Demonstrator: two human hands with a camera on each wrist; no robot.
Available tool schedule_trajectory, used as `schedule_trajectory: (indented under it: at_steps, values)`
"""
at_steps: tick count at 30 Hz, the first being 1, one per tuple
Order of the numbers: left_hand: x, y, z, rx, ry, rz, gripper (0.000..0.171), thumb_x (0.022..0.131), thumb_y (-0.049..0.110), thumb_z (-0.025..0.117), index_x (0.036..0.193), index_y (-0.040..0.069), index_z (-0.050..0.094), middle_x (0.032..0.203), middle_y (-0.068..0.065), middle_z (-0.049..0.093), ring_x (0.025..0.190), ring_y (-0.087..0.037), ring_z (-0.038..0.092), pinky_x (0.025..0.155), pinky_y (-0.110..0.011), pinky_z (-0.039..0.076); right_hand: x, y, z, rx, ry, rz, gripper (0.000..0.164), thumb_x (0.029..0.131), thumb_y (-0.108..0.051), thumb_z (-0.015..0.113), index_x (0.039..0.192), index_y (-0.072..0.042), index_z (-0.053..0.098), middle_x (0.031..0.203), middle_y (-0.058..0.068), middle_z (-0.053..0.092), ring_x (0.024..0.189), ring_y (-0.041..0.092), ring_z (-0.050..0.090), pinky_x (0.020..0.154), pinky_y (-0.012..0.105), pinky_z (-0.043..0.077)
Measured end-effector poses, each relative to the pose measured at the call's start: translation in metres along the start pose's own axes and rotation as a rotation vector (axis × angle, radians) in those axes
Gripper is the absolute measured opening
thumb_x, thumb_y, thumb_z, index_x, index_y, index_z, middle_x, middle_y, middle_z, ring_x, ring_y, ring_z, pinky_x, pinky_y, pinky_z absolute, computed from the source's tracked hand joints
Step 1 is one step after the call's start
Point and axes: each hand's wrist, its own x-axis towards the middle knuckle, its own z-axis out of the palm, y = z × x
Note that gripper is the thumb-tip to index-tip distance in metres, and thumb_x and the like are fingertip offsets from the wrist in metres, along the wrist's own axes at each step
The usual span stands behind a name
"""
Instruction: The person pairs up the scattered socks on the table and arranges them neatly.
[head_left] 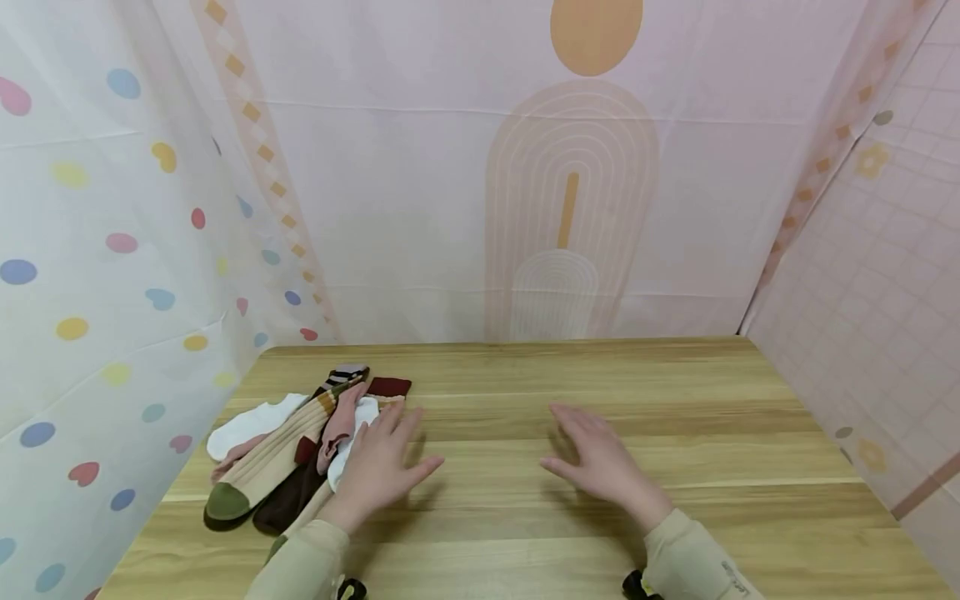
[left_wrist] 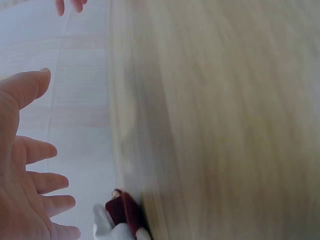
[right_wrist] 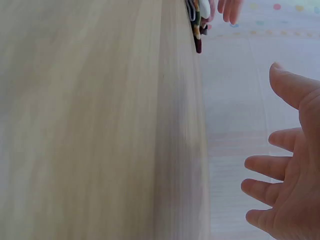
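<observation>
A loose heap of socks lies at the left of the table. In it are a beige ribbed sock (head_left: 281, 446) with a green toe, a white sock (head_left: 251, 427), a pink sock (head_left: 342, 425), a dark brown sock (head_left: 288, 500) and a dark red cuff (head_left: 390, 387). My left hand (head_left: 381, 467) hovers at the heap's right side, fingers spread and holding nothing; it hides part of the socks. Over the table's middle right, my right hand (head_left: 603, 462) is held out with spread fingers, also with nothing in it. Both palms face inward in the wrist views.
The wooden table (head_left: 495, 533) reaches back to a pale curtain (head_left: 405, 208) with an arch print. A dotted curtain (head_left: 97, 333) hangs along the left, a checked one (head_left: 892, 333) along the right.
</observation>
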Motion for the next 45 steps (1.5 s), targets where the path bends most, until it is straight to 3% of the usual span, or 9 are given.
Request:
schedule_trajectory:
  at_steps: [8,15,23,31,38,45]
  values:
    - [-0.001,-0.017,-0.008,-0.01,0.085,0.058,0.073,0.084,0.039,0.078,0.139,-0.003,0.054,0.139,-0.031,0.048,0.122,-0.046,0.052,0.094,-0.059,0.046,0.006,-0.01,0.005,0.045,-0.016,0.001,0.077,0.092,-0.038,0.071,0.15,0.001,0.038,0.148,0.02,0.045,0.136,0.043,0.038,0.11,0.062,0.025]
    - [0.0,-0.033,-0.018,0.047,0.189,0.072,0.067,0.079,0.031,0.083,0.13,-0.007,0.06,0.134,-0.032,0.051,0.136,-0.046,0.034,0.102,-0.064,0.035,0.013,-0.019,0.01,0.098,-0.009,0.005,0.076,0.091,-0.035,0.073,0.149,0.001,0.04,0.144,0.02,0.05,0.134,0.042,0.042,0.109,0.06,0.03]
    - [-0.003,-0.044,-0.03,-0.01,0.131,-0.045,0.074,0.084,0.025,0.08,0.141,-0.008,0.047,0.146,-0.028,0.041,0.128,-0.049,0.043,0.097,-0.063,0.04,0.02,-0.026,0.015,0.154,-0.013,-0.008,0.076,0.091,-0.033,0.072,0.148,0.003,0.039,0.146,0.02,0.047,0.132,0.04,0.045,0.109,0.055,0.034]
    - [-0.011,-0.059,-0.04,-0.071,0.133,-0.057,0.075,0.085,0.018,0.079,0.148,0.003,0.043,0.137,-0.032,0.048,0.125,-0.052,0.044,0.097,-0.066,0.038,0.025,-0.032,0.021,0.217,-0.031,-0.001,0.075,0.092,-0.031,0.072,0.15,0.002,0.037,0.145,0.021,0.047,0.131,0.039,0.047,0.109,0.054,0.035]
    - [-0.02,-0.069,-0.046,-0.059,0.104,-0.113,0.072,0.084,0.018,0.08,0.14,-0.009,0.045,0.123,-0.033,0.055,0.105,-0.048,0.057,0.085,-0.061,0.047,0.03,-0.037,0.024,0.238,-0.048,0.006,0.075,0.093,-0.031,0.071,0.15,0.003,0.037,0.145,0.021,0.048,0.128,0.038,0.05,0.108,0.052,0.036]
    - [-0.024,-0.074,-0.047,-0.065,0.061,-0.151,0.073,0.084,0.02,0.08,0.14,-0.01,0.044,0.127,-0.035,0.054,0.112,-0.049,0.055,0.088,-0.061,0.046,0.035,-0.044,0.03,0.275,-0.061,-0.007,0.074,0.094,-0.033,0.069,0.15,0.003,0.036,0.145,0.02,0.048,0.13,0.036,0.049,0.109,0.05,0.036]
